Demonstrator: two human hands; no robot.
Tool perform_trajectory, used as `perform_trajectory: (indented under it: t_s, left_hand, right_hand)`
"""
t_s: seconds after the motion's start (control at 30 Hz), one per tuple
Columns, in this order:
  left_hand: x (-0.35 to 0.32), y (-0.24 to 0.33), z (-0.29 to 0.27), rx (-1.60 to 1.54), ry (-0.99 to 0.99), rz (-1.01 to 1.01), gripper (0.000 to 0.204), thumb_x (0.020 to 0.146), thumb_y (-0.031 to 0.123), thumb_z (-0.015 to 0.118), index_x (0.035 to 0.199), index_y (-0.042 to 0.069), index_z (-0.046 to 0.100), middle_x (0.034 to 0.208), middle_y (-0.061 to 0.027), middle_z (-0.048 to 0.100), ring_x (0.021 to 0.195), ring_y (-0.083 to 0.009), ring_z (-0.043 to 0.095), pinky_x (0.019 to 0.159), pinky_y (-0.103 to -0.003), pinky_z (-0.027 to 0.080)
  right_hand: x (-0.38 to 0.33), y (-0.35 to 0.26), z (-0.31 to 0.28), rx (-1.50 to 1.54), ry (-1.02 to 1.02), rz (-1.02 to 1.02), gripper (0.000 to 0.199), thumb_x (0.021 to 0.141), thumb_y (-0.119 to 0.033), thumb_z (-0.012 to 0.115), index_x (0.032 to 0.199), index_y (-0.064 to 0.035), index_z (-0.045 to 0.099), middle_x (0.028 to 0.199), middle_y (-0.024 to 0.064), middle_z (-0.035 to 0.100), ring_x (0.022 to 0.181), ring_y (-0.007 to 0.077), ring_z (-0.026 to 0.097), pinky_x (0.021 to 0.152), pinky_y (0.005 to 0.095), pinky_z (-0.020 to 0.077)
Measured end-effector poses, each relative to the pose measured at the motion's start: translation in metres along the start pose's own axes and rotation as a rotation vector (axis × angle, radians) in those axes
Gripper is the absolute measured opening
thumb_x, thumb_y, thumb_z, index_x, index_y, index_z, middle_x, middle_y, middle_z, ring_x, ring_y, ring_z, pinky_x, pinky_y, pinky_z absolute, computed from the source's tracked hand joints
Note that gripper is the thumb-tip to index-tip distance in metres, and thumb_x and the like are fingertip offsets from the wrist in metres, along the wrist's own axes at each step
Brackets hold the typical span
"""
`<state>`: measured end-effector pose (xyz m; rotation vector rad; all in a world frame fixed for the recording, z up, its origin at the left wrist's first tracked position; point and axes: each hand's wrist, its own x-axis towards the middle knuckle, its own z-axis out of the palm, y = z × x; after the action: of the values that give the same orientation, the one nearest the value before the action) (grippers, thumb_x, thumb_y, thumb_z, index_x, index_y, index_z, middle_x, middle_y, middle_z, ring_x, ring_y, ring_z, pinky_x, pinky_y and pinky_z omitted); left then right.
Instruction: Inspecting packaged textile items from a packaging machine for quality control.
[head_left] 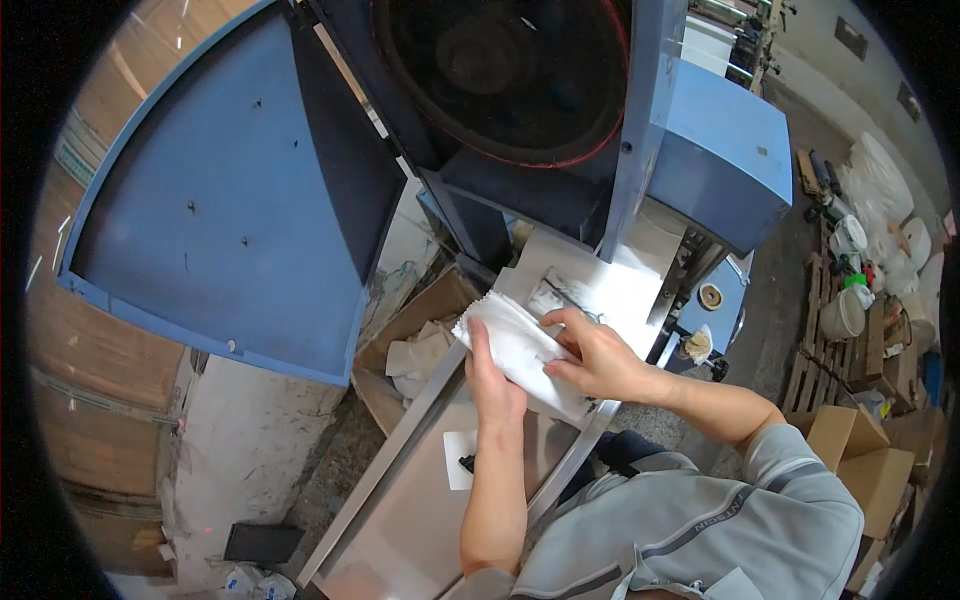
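A stack of white cloth sheets (515, 345) with zigzag edges lies across a metal chute (400, 510) that slopes down from a blue machine. My left hand (490, 375) grips the stack's near left edge, thumb on top. On the stack's right side rests my right hand (595, 355), its fingers curled over the top sheet. Beyond the hands, a white panel (610, 285) of the machine's outfeed shows.
A large blue guard door (230, 190) hangs open at the left. A cardboard box (420, 315) with crumpled white scraps sits beside the chute. A small white label (458, 460) lies on the chute. Pallets with buckets and cartons (860, 450) stand at the right.
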<state>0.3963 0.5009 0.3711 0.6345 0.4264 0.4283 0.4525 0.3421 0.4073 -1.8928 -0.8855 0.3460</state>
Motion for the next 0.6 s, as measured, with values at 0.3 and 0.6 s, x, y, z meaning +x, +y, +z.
perform_trajectory:
  t_s: [0.3, 0.6]
  left_hand:
    - [0.002, -0.002, -0.013, 0.010, -0.178, -0.242, 0.062, 0.098, 0.049, 0.053, 0.139, 0.004, 0.044, 0.134, -0.0120, 0.054, 0.125, -0.0273, 0.051, 0.106, -0.043, 0.041]
    - [0.001, -0.001, -0.019, -0.088, -0.093, -0.205, 0.051, 0.096, 0.033, 0.061, 0.137, 0.005, 0.048, 0.132, -0.0104, 0.056, 0.124, -0.0262, 0.052, 0.107, -0.042, 0.039]
  right_hand:
    - [0.000, -0.001, -0.008, 0.044, -0.104, 0.065, 0.049, 0.080, -0.006, 0.070, 0.122, 0.0002, 0.047, 0.089, 0.0219, 0.067, 0.081, 0.0342, 0.068, 0.072, 0.0408, 0.0508]
    - [-0.003, 0.002, -0.009, 0.154, -0.035, -0.002, 0.048, 0.082, -0.002, 0.069, 0.123, -0.0010, 0.047, 0.087, 0.0131, 0.069, 0.078, 0.0169, 0.064, 0.072, 0.0305, 0.0500]
